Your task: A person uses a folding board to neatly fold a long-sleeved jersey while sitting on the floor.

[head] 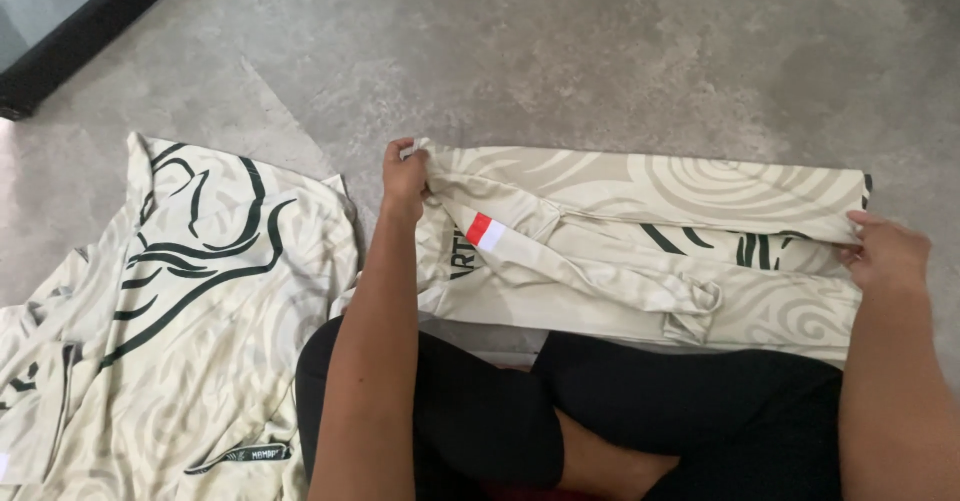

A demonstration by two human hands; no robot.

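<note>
the folded cream shirt (640,246) lies long axis nine to three; left hand (405,176) pinches its nine o'clock end, right hand (885,251) clamps the three o'clock end.

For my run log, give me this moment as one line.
left hand: pinching folded cream shirt at its left end | right hand: gripping its right end | second shirt: spread on floor
</note>
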